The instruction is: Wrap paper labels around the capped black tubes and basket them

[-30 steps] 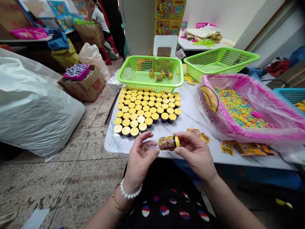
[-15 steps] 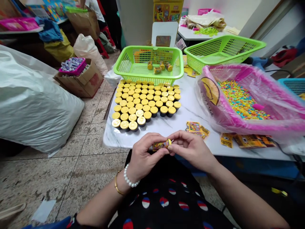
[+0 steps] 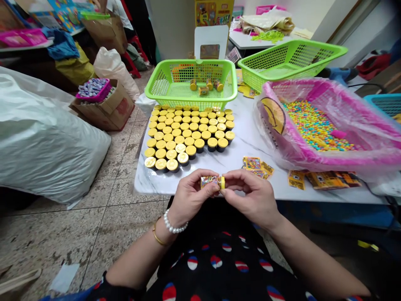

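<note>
A small candy jar (image 3: pixel 210 181) with a printed label and a yellow lid lies sideways between my hands, above the table's front edge. My left hand (image 3: pixel 192 194) wraps round its labelled body. At the lid end, my right hand (image 3: pixel 252 196) pinches the yellow cap with thumb and fingers. Beyond them stand rows of yellow-capped dark jars (image 3: pixel 187 133), upright and close together. Flat printed labels (image 3: pixel 255 166) lie to the right of my hands.
A green basket (image 3: pixel 191 102) with several labelled jars stands behind the rows. Another green basket (image 3: pixel 291 62) tilts beside it. At right, a plastic-lined pink basket (image 3: pixel 313 161) holds colourful candies (image 3: pixel 316 127). A big white sack (image 3: pixel 46 146) bulges at left.
The jar has turned from a slight slant to nearly level, its label rotated in my fingers. My right hand remains at the cap. The view has shifted slightly.
</note>
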Tool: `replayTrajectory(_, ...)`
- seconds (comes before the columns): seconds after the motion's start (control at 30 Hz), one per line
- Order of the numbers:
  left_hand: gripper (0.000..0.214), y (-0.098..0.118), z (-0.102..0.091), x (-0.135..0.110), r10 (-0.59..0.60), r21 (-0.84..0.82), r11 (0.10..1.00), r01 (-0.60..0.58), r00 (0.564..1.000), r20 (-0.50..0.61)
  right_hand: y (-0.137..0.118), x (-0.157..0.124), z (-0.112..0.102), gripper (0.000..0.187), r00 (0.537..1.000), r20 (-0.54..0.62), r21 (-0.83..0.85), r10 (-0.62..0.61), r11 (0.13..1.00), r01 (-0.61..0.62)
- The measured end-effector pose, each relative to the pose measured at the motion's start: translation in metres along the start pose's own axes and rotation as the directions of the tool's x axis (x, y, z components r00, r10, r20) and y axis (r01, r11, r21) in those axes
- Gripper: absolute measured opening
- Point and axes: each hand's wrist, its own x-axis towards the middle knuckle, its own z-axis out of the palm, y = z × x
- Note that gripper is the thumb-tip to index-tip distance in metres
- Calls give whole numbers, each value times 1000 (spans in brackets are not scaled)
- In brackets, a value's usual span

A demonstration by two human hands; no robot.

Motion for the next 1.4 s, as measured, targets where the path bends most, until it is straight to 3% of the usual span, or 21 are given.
replayTrajectory(0.07,20,0,1,0,20,31,999,-20,1000,1,2,-1,1,19,999,10,14,30,999,-30)
replayTrajectory(0.17,36,0,-3,1,-12,-76,997,17,998,62,6,3,-4,27,977,4,-132,-213,968,212)
replayTrajectory(0.27,37,4,-8,5,-83,-141,985,100,990,117,5,10,-12,35,870,24,-273,-493,834,480)
replayTrajectory(0.33,28,9,-9,8,-64,-96,992,77,990,128,2,14,-14,36,819,25,-305,-573,776,552)
replayTrajectory(0.4,24,17,-7,9,20,-43,999,-15,991,129,-4,17,-14,33,852,-14,-283,-524,819,499)
replayTrajectory(0.5,24,28,-2,9,162,95,979,-178,975,154,-13,19,-14,13,974,-90,-89,-206,976,198)
replayTrajectory(0.53,25,31,0,9,197,155,962,-226,963,181,-15,19,-15,3,991,-93,-18,-101,995,100)
replayTrajectory(0.6,27,36,3,10,215,215,941,-263,951,223,-19,19,-18,13,996,-87,71,1,997,5)
replayTrajectory(0.7,26,39,7,12,164,116,976,-184,973,160,-21,15,-22,11,998,-59,137,-39,989,46)
replayTrajectory(0.8,28,42,10,15,142,34,989,-145,987,76,-22,12,-19,34,996,-29,185,-85,979,89)
replayTrajectory(0.9,33,49,14,14,140,23,989,-143,986,95,-26,16,-15,25,986,-37,172,-164,971,168)
replayTrajectory(0.97,36,55,17,12,139,30,989,-142,985,107,-30,21,-16,23,947,-77,79,-312,945,317)
replayTrajectory(1.0,37,59,18,11,143,43,988,-148,984,104,-32,24,-17,25,905,-99,4,-413,910,416)
replayTrajectory(1.1,37,70,21,10,162,71,983,-169,982,98,-35,34,-26,36,700,-100,-212,-707,702,679)
replayTrajectory(1.17,39,78,21,11,150,45,987,-156,981,125,-35,39,-32,42,587,-44,-274,-808,575,771)
replayTrajectory(1.23,42,84,23,12,138,23,989,-143,978,159,-35,42,-35,41,545,-23,-303,-838,526,795)
replayTrajectory(1.3,42,89,25,12,159,45,985,-169,972,172,-37,44,-34,33,582,-83,-298,-809,578,760)
replayTrajectory(1.4,39,95,31,11,258,112,954,-278,952,165,-43,45,-27,20,740,-235,-124,-630,775,620)
